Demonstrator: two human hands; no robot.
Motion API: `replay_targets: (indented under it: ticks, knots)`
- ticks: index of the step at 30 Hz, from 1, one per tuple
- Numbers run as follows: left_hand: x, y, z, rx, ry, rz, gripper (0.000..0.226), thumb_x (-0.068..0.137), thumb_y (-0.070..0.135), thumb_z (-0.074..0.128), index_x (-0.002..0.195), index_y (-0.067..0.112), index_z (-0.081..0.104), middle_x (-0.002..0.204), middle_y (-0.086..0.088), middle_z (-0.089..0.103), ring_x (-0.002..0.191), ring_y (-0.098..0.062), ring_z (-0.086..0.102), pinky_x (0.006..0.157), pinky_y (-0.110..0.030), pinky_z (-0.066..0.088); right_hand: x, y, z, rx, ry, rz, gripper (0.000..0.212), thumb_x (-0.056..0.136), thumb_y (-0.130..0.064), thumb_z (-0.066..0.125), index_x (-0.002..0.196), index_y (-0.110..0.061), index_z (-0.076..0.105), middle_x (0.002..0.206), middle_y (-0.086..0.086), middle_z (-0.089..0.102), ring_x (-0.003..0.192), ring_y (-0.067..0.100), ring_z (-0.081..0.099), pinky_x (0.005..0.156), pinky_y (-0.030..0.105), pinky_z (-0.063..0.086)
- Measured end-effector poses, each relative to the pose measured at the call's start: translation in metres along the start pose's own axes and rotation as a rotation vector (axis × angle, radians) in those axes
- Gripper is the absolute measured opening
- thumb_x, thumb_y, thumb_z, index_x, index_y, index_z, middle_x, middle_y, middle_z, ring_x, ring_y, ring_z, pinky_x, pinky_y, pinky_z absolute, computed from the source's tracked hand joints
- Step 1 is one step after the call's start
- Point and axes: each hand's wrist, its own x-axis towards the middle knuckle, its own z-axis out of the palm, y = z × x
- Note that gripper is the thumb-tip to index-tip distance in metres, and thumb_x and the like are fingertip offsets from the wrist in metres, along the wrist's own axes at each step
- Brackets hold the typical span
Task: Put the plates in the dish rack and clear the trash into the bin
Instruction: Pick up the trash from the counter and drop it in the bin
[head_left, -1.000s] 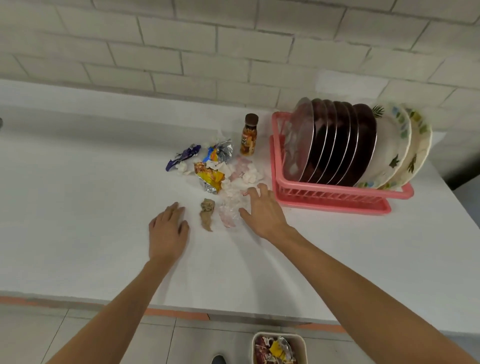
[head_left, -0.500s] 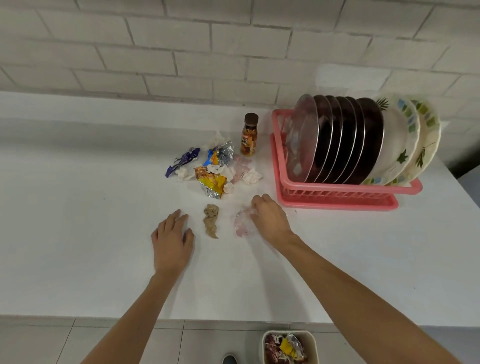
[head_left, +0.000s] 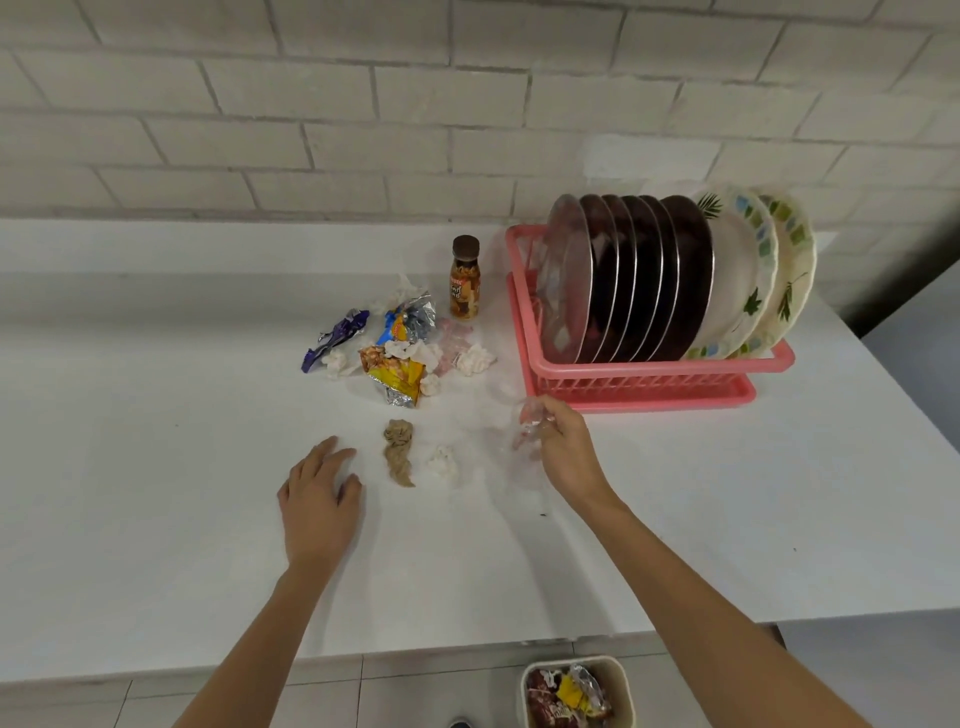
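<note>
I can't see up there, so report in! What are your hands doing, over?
Right hand pinching clear wrapper. Left hand open beside brown wad. Plates in rack. Trash pile on counter; bin below, nothing blocking.

Both bare forearms reach forward from the lower edge of the view. The left hand (head_left: 319, 499) lies palm down on the counter (head_left: 156, 467), fingers straight and a little spread, holding nothing. The right hand (head_left: 563, 447) has its fingers (head_left: 546, 415) curled round a crumpled clear wrapper (head_left: 524, 423).

Plates (head_left: 644, 280) in rack (head_left: 660, 382), wrappers (head_left: 395, 353) left.
</note>
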Motion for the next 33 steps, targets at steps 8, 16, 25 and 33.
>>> replay_targets:
  ticks: [8,16,25,33]
  knots:
    - [-0.027,0.069,-0.026,-0.624,0.057,-0.027,0.021,0.090,0.011,0.054,0.104,0.019,0.068,0.112,0.005,0.067,0.104,-0.011,0.062,0.090,-0.028,0.048,-0.025,-0.012,-0.006,0.164,0.004,0.057,0.034,0.073,0.021,0.026,0.074,-0.001,0.051,0.071,0.010,0.057,0.066,0.026,0.059,0.059,0.035,0.049]
    - [-0.056,0.162,-0.007,-1.007,-0.628,-0.532,0.049,0.099,0.052,0.037,0.114,0.014,0.063,0.096,-0.015,0.073,0.082,-0.034,0.072,0.076,-0.051,0.059,-0.035,-0.027,0.019,0.302,0.050,-0.001,0.032,0.078,0.021,0.042,0.066,-0.007,0.052,0.067,0.006,0.057,0.062,0.020,0.056,0.064,0.038,0.051]
    - [-0.044,0.165,-0.016,-1.389,-0.732,-0.588,0.032,0.099,0.040,0.046,0.107,0.014,0.064,0.088,-0.008,0.064,0.071,-0.017,0.062,0.067,-0.034,0.052,-0.066,0.000,0.016,-0.532,-0.253,-0.296,0.040,0.098,-0.014,0.038,0.136,-0.019,0.052,0.150,-0.007,0.032,0.136,0.011,0.032,0.113,0.028,0.031]
    - [-0.037,0.149,-0.020,-1.196,-0.438,-0.609,0.030,0.082,-0.008,0.036,0.078,0.010,0.059,0.072,-0.009,0.057,0.055,-0.013,0.052,0.048,-0.024,0.038,-0.086,-0.007,0.020,-0.542,-0.383,-0.400,0.064,0.101,-0.045,0.040,0.156,-0.029,0.012,0.162,-0.012,0.007,0.146,0.001,0.011,0.119,0.024,0.018]
